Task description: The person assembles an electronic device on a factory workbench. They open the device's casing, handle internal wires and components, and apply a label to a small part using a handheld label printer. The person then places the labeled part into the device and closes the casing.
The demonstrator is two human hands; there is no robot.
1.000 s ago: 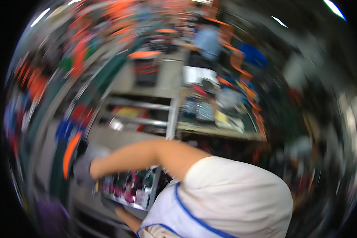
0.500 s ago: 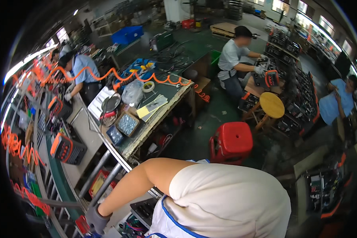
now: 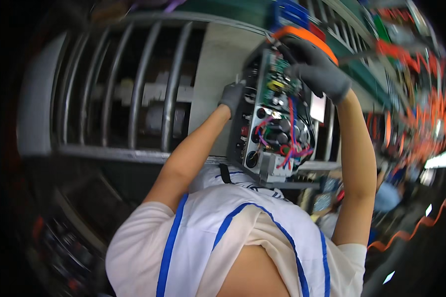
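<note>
An uncovered electronic unit (image 3: 277, 113) with a dark casing, green circuit boards and red and blue wires stands before me. It has an orange-edged end panel (image 3: 308, 34) at its far end. My right hand (image 3: 327, 74), in a grey glove, is closed at that panel, fingers against its inner side and thumb over the boards. My left hand (image 3: 231, 97), gloved in grey too, is curled against the unit's left side, with its fingertips partly hidden. Motion blurs both hands a little.
A roller conveyor (image 3: 143, 86) runs off to the left, beside a pale flat plate (image 3: 210, 64). Beyond the unit is a blue bin (image 3: 291, 14). Coiled orange hoses (image 3: 421, 106) hang at the right.
My view has swung from the wide workshop floor down to the conveyor. Both hands are now at the electronic unit; before, only one gloved hand showed, at the lower left.
</note>
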